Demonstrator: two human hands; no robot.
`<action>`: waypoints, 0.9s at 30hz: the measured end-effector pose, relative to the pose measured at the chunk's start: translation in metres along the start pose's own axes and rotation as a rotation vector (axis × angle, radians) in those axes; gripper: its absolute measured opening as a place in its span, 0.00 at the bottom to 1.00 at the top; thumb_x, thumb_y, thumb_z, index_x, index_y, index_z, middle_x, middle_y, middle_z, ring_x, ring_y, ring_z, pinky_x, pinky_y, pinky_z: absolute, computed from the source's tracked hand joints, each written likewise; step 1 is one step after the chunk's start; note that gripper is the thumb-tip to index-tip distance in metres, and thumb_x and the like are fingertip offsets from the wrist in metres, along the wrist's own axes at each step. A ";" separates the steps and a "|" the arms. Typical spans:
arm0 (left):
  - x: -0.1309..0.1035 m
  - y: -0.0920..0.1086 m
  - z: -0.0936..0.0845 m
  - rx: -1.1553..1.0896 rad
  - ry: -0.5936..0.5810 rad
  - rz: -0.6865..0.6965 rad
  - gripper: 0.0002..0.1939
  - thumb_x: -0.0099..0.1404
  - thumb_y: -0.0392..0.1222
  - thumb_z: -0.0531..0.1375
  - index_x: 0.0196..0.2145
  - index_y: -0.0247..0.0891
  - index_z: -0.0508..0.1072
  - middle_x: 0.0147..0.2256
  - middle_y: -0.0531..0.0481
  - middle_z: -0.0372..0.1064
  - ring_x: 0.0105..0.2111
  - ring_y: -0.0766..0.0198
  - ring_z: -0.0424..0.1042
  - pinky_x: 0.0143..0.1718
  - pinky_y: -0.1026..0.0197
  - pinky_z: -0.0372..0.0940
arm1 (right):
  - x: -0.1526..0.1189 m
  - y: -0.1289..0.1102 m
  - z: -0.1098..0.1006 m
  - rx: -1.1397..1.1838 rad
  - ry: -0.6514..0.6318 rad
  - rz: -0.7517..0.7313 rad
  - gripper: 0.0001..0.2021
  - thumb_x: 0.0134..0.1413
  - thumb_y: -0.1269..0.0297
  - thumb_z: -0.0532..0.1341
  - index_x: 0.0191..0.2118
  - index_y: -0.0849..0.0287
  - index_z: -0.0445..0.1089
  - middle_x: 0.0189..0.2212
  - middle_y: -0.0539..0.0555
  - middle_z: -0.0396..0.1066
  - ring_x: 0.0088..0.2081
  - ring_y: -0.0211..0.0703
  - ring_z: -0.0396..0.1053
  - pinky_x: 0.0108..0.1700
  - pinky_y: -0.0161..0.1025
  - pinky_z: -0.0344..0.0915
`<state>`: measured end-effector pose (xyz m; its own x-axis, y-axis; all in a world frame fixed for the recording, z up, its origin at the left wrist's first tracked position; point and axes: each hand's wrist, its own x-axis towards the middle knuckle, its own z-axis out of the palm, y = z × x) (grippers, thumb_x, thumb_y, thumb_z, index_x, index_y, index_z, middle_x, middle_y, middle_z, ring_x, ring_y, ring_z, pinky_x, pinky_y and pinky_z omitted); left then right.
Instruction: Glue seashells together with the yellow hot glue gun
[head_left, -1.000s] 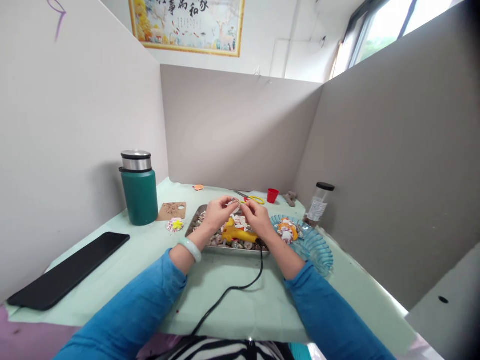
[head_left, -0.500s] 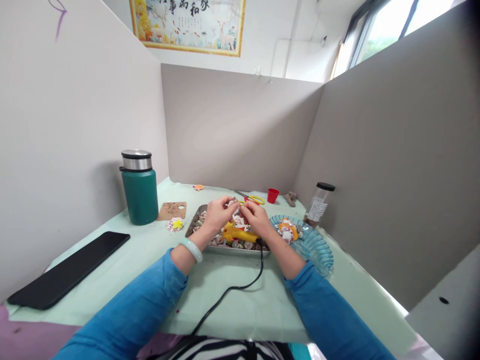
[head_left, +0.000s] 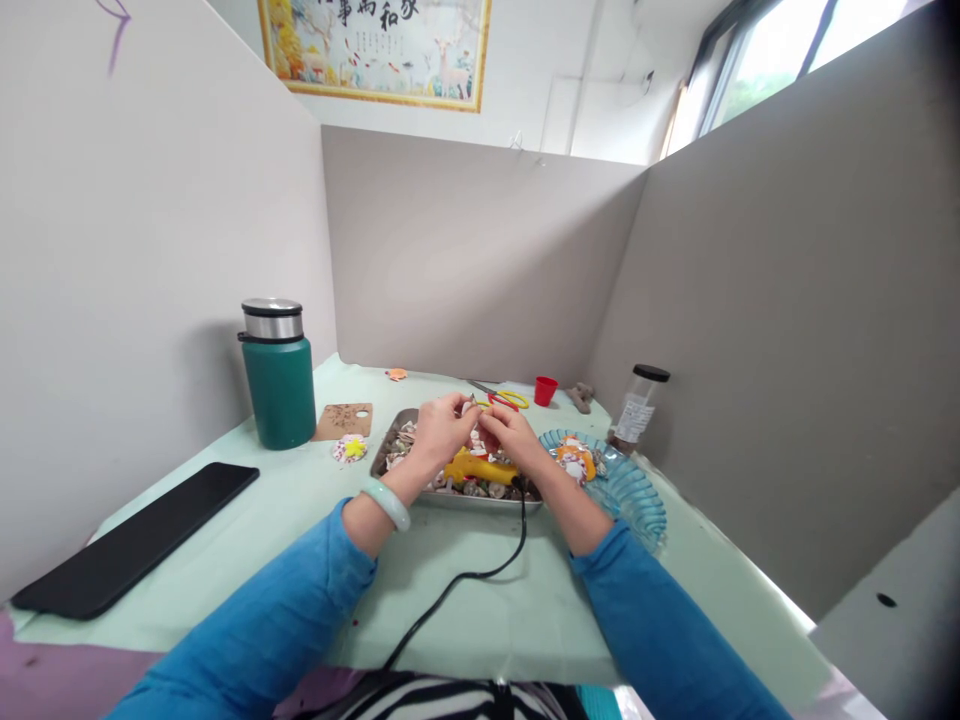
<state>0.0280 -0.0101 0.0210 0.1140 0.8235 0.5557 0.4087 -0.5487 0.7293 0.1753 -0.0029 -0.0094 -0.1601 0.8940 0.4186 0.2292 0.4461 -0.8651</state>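
Note:
Over the metal tray point(head_left: 480, 504) my two hands meet, fingertips almost touching. My left hand point(head_left: 442, 432) pinches a small item that the fingers mostly cover; its kind does not show. The fingers of my right hand point(head_left: 512, 437) are closed at the same spot, and what they grip is hidden. Below them, a yellow glue gun point(head_left: 480, 468) with a black cord point(head_left: 480, 575) lies across the tray. Shells and small mixed pieces point(head_left: 399, 442) fill the tray around it.
To the right is a blue scalloped plate point(head_left: 634, 497) with orange and white decorations point(head_left: 577, 460). Scissors point(head_left: 510, 400), a red cup point(head_left: 545, 390) and a clear jar point(head_left: 637, 408) stand farther back. At left are a green bottle point(head_left: 277, 390), a brown card point(head_left: 345, 420), a flower piece point(head_left: 350, 449) and a black slab point(head_left: 139, 540).
The fingertips have shifted slightly against each other, and the small item between them has turned a little. The glue gun and tray stay where they were.

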 end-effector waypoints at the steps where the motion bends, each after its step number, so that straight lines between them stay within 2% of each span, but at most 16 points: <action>1: 0.000 0.000 0.000 0.009 0.001 0.003 0.07 0.57 0.42 0.57 0.26 0.38 0.72 0.14 0.56 0.64 0.17 0.65 0.68 0.25 0.65 0.58 | 0.000 0.000 0.000 -0.013 0.005 -0.006 0.13 0.53 0.55 0.55 0.24 0.56 0.61 0.16 0.45 0.62 0.18 0.35 0.61 0.22 0.32 0.58; 7: 0.002 -0.004 -0.001 -0.090 -0.056 -0.041 0.06 0.55 0.43 0.58 0.28 0.38 0.71 0.19 0.56 0.66 0.18 0.66 0.70 0.23 0.66 0.59 | -0.002 -0.001 0.000 -0.122 0.079 -0.041 0.13 0.54 0.55 0.54 0.25 0.57 0.62 0.16 0.45 0.62 0.20 0.34 0.61 0.24 0.32 0.58; 15: 0.006 -0.016 0.003 -0.526 -0.161 -0.242 0.13 0.52 0.47 0.62 0.31 0.34 0.71 0.25 0.54 0.66 0.17 0.71 0.64 0.19 0.67 0.57 | -0.002 -0.001 0.000 -0.180 0.106 -0.063 0.12 0.54 0.58 0.54 0.24 0.57 0.62 0.16 0.45 0.62 0.19 0.34 0.61 0.24 0.31 0.57; 27: 0.007 -0.021 0.003 -0.648 -0.180 -0.278 0.15 0.50 0.47 0.65 0.32 0.34 0.71 0.25 0.54 0.65 0.18 0.73 0.63 0.22 0.67 0.60 | -0.003 -0.002 0.001 -0.166 0.119 -0.038 0.11 0.53 0.59 0.54 0.24 0.57 0.62 0.16 0.45 0.61 0.19 0.34 0.60 0.24 0.32 0.57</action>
<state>0.0230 0.0077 0.0086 0.2539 0.9252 0.2820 -0.1681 -0.2449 0.9549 0.1747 -0.0062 -0.0095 -0.0590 0.8707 0.4883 0.3815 0.4717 -0.7950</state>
